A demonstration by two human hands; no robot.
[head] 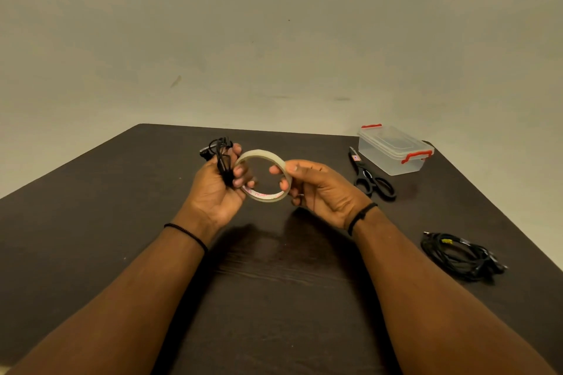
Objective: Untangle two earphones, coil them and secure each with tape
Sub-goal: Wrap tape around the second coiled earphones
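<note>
Taping looks to be the step in hand, judged from what each hand carries. Above the dark table [91, 222], the left hand [217, 189] curls its fingers round a coiled black earphone [221, 155], bunched upright in the fist with loops and a plug end showing above the knuckles; some of those fingers also touch the near edge of the tape roll [264, 175]. The right hand [316, 189] pinches the roll's far side, thumb on the outer face and fingertips inside the ring, so the roll hangs between the two hands, clear of the table. No free end of tape can be made out. A second earphone [461, 256] lies coiled on the table well to the right, with a small yellowish patch on it that may be tape, though that is too small to tell. Scissors [370, 175] lie just beside a lidded clear box [394, 151] at the far right. Next, the right hand probably has to find and peel the tape's end without the left loosening its coil, then reach the scissors to cut a strip.
</note>
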